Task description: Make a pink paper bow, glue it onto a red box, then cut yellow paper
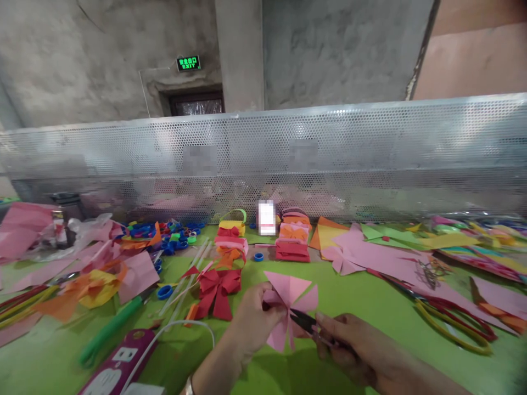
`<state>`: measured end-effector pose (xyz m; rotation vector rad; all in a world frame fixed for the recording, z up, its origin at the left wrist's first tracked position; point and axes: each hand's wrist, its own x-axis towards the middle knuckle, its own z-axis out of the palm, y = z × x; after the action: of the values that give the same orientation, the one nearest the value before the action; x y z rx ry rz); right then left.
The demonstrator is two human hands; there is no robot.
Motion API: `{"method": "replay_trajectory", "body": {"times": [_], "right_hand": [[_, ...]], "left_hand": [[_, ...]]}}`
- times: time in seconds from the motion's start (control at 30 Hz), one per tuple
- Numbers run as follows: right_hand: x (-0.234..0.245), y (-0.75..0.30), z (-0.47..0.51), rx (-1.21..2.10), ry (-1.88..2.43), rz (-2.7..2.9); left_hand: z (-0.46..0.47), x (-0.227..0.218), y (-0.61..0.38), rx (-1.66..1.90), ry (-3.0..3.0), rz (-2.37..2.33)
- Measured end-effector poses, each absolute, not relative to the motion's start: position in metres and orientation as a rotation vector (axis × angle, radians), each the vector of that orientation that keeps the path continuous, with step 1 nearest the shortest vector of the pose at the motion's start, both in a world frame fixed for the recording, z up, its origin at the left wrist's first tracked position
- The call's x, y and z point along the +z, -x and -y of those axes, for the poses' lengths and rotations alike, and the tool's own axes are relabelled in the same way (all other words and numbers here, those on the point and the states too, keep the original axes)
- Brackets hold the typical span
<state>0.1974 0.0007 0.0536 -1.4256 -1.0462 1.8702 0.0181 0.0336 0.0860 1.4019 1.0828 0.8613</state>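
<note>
Just above the green tabletop (354, 291), the left hand (253, 312) pinches a slit pink paper piece (290, 286) between thumb and fingers, while the right hand (354, 343) grips small dark-bladed scissors (302, 320), tips at the paper's middle. Left of the left hand lies a red paper bow (219, 292); miniature paper handbags (292, 251) stand farther back.

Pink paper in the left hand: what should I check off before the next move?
1. Left hand grips the pink paper: ok.
2. Right hand holds the black tool: ok.
3. Tool's tip at the paper's middle: ok.
4. Tool's tips fully shut: cannot tell.
5. Scissors apart from both hands: ok.
6. Table free of loose items: not ok, paper and tools lie about.
</note>
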Motion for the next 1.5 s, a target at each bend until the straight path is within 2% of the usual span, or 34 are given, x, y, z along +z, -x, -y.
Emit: {"method": "replay_trajectory", "body": {"times": [0.5, 1.5], "right_hand": [[0.0501, -0.1995, -0.0036, 1.892, 1.356, 1.041], [0.0496, -0.2012, -0.0013, 1.891, 1.284, 1.015]], "left_hand": [[-0.0364, 0.0873, -0.0201, 0.961, -1.387, -1.059], [-0.0340, 0.0821, -0.0223, 0.946, -1.362, -1.045]]}}
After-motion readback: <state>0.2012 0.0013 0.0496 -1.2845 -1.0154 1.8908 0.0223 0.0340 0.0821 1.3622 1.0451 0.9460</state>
